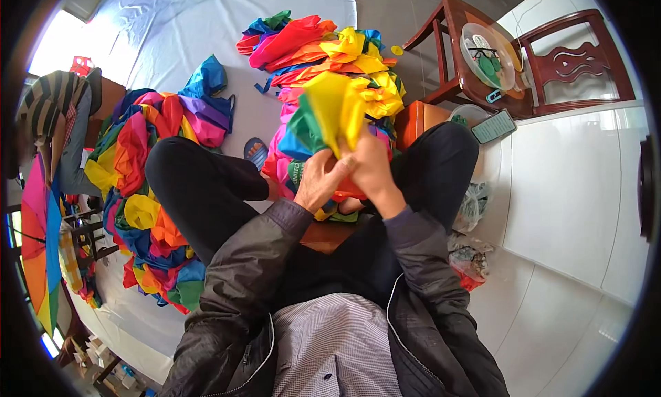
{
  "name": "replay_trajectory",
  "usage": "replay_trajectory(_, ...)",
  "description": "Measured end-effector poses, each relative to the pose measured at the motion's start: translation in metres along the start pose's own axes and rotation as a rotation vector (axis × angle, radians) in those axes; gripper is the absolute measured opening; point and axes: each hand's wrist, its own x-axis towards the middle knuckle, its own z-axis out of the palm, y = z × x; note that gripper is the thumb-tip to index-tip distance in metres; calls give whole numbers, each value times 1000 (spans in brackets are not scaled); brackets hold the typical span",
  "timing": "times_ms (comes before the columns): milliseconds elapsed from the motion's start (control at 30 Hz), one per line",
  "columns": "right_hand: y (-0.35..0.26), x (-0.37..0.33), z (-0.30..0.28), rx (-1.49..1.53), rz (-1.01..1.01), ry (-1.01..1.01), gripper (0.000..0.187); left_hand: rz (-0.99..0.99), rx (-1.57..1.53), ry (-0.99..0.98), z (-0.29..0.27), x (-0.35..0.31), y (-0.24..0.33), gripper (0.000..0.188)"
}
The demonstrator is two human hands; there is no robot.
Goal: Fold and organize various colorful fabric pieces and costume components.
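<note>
Between my knees I hold up a thin multicoloured cloth (336, 111), with yellow, green and blue parts that look like umbrella fabric. My left hand (323, 177) is closed on its lower end, thumb toward the right hand. My right hand (372, 164) is wrapped round the gathered yellow part, a little blurred, and its fingertips are partly hidden. The two hands touch or nearly touch. Right behind them rises a heap of similar bright cloths (303, 56), red, orange, yellow and pink. Part of this heap is hidden by my hands.
Beside my left knee lies another long heap of rainbow cloths (141, 211). An open rainbow umbrella (43, 239) and a person in a striped top (51, 111) are at far left. On the right, a wooden chair (582, 67), a plastic tub (506, 56) and a phone (494, 126).
</note>
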Motion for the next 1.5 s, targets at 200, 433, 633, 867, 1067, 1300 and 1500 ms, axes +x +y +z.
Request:
replay_trajectory(200,-20,-37,35,-452,-118,-84,47,-225,-769,184,5,5,-4,34)
replay_trajectory(433,-38,-78,45,-532,-289,-89,48,-318,-861,156,-22,11,-9,27)
replay_trajectory(633,-32,-82,12,-244,-228,-84,33,-370,-918,151,-14,10,3,23)
replay_trajectory(867,14,-37,-28,-225,-202,335,33,-309,-938,281,-6,14,-1,27)
replay_trajectory(1067,33,-33,-14,-253,-281,130,21,-300,-878,284,-9,12,-7,27)
replay_trajectory(1300,26,-53,6,-275,-322,-16,11,-262,-1000,288,-16,15,-27,24)
replay_trajectory(1500,26,-56,-6,-117,-132,-33,17,-272,-1030,302,-4,20,-8,21)
